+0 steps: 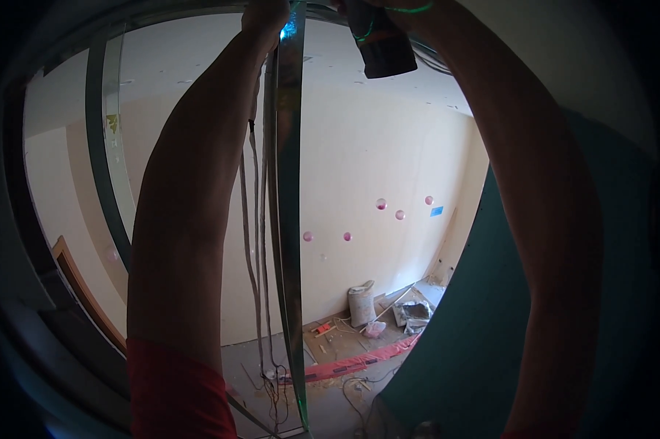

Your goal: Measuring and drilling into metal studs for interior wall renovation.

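Observation:
Both my arms reach up, and the top edge cuts off both hands. My left hand (267,16) is beside an upright metal stud (290,161), close to a bright blue-green glint on it; its fingers are hidden. In my right hand (412,9), mostly out of view, is what looks like a cordless drill (385,53). Only its dark lower end, with the block-shaped battery, shows below the hand. A green light line crosses my right wrist. Grey cables (261,219) hang down along the left side of the stud.
Another stud (105,146) stands farther left. Green board (447,322) covers the right side. Beyond the frame lie a sack (361,304), a silver bag (415,316), a red strip (366,360) and scraps on the floor. Loose wires (274,395) lie by the stud's foot.

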Demonstrator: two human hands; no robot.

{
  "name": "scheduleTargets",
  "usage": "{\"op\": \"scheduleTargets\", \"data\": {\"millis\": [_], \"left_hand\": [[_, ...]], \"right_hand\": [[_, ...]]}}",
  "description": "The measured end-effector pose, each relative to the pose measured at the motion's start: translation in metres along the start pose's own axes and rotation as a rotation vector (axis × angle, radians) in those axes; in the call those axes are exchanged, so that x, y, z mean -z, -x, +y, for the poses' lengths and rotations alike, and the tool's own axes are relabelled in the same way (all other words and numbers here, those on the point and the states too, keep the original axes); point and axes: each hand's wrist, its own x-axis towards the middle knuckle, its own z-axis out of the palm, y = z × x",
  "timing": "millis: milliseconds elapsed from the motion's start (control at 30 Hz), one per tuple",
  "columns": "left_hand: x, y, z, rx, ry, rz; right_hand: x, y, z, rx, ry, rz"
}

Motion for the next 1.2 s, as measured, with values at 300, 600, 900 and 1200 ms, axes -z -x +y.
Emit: {"op": "scheduleTargets", "data": {"millis": [300,600,900,1200], "left_hand": [[0.012,0.007,-0.005,-0.028,-0.037,0.05],[0.017,0.012,0.01,0.013,-0.03,-0.004],[0.008,0.0,0.006,0.034,0.095,0.045],[0.024,-0.035,-0.006,0.279,0.593,-0.212]], "right_hand": [[-0.018,-0.012,0.016,-0.01,-0.099,-0.026],[-0.015,-0.006,0.021,0.001,-0.104,0.02],[0.044,0.051,0.064,0.156,-0.18,0.021],[0.129,0.364,0.095,-0.613,-0.327,0.363]]}}
